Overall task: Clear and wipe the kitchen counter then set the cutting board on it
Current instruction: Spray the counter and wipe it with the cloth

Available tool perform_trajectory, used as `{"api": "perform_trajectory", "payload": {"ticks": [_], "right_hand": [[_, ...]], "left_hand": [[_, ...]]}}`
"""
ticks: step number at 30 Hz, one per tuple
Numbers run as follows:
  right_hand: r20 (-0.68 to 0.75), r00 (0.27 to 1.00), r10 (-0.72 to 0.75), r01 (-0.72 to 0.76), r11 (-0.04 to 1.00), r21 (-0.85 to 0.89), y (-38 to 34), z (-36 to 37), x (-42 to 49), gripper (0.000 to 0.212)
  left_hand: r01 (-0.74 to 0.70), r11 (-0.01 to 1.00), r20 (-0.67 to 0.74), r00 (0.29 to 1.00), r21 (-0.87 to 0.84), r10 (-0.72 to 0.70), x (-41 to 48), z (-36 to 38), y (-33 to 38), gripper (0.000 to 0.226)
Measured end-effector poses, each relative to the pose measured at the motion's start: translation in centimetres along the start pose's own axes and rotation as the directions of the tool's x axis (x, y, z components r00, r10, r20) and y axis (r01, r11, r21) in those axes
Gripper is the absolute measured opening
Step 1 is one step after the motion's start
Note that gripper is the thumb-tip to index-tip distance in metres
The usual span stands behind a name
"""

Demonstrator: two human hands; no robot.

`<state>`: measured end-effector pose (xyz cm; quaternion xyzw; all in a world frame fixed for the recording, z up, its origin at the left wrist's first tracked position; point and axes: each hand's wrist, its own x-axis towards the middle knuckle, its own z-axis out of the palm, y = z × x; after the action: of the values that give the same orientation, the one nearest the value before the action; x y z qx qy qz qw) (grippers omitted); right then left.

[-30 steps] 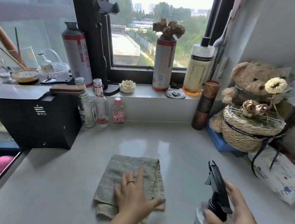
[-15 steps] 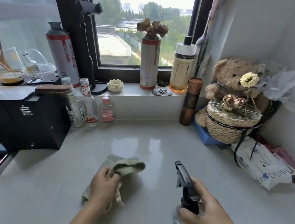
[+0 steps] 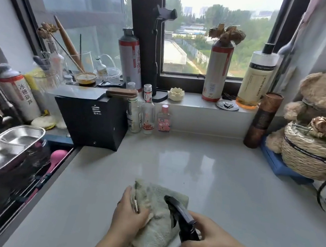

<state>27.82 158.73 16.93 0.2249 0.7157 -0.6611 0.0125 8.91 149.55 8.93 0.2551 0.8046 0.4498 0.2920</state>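
**Cloth and spray bottle in hand at the counter**

The left hand [image 3: 129, 214] is gripping a green cloth [image 3: 157, 232], its fingers curling into a bunched fold at the cloth's left side. The rest of the cloth is lying rumpled on the white counter [image 3: 222, 181], near the front edge. The right hand [image 3: 211, 244] is clutching a spray bottle [image 3: 183, 217] around the neck, just below the black trigger head. The nozzle end is showing in front of the cloth (the bottle's clear body is mostly cut off by the bottom of the view). The two hands are working close together, with the cloth between them.

Farther back, the glossy counter is reflecting the window. A black box [image 3: 91, 119] is standing at the back left. Three small glass bottles [image 3: 148, 113] are lining up just beside it, against the wall under the sill. A brown tube [image 3: 262, 120] is standing upright toward the back right corner. Right of it, a teddy bear [image 3: 323, 95] is sitting behind a woven basket [image 3: 308, 160]. On the sill, a red-and-white can [image 3: 217, 68] and a pale bottle [image 3: 256, 77] with a black cap are standing well apart. A divided steel tray [image 3: 3, 145] is sitting to the left, beyond the counter's edge.
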Motion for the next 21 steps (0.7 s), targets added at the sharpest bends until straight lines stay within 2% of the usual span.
{"api": "perform_trajectory", "payload": {"ticks": [1, 3, 9, 14, 16, 18, 21], "right_hand": [[-0.007, 1.0, 0.009, -0.009, 1.0, 0.002, 0.2, 0.0, 0.1, 0.046], [-0.016, 0.999, 0.037, -0.037, 0.999, -0.007, 0.4, 0.2, 0.3, 0.046], [0.017, 0.994, 0.108, -0.108, 0.994, -0.019, 0.8, 0.4, 1.2, 0.054], [-0.006, 0.977, 0.211, -0.211, 0.977, 0.019, 1.7, 0.5, 2.0, 0.055], [-0.025, 0.977, 0.211, -0.211, 0.977, -0.01, 2.1, 0.5, 2.2, 0.053], [-0.047, 0.98, 0.194, -0.195, 0.981, -0.017, 2.3, 0.6, 2.2, 0.055], [-0.068, 0.986, 0.156, -0.154, 0.988, 0.033, 2.3, 0.9, 2.1, 0.055]], "left_hand": [[-0.108, 0.985, -0.022, 0.993, 0.132, 0.112, -0.2, -0.3, -0.1, 0.086], [-0.204, 0.964, 0.035, 0.979, 0.169, 0.2, -0.5, -0.6, -0.4, 0.097], [-0.279, 0.958, 0.074, 0.959, 0.069, 0.274, -0.6, -0.7, -1.2, 0.099], [-0.28, 0.957, 0.086, 0.958, 0.082, 0.273, -0.6, -0.9, -1.3, 0.098], [-0.26, 0.953, 0.049, 0.966, 0.157, 0.255, -0.8, -0.9, -1.2, 0.095], [-0.312, 0.914, 0.014, 0.947, 0.258, 0.32, -1.4, -0.9, -0.6, 0.083], [-0.502, 0.857, 0.103, 0.864, 0.118, 0.493, -2.8, -0.4, 1.3, 0.058]]}}
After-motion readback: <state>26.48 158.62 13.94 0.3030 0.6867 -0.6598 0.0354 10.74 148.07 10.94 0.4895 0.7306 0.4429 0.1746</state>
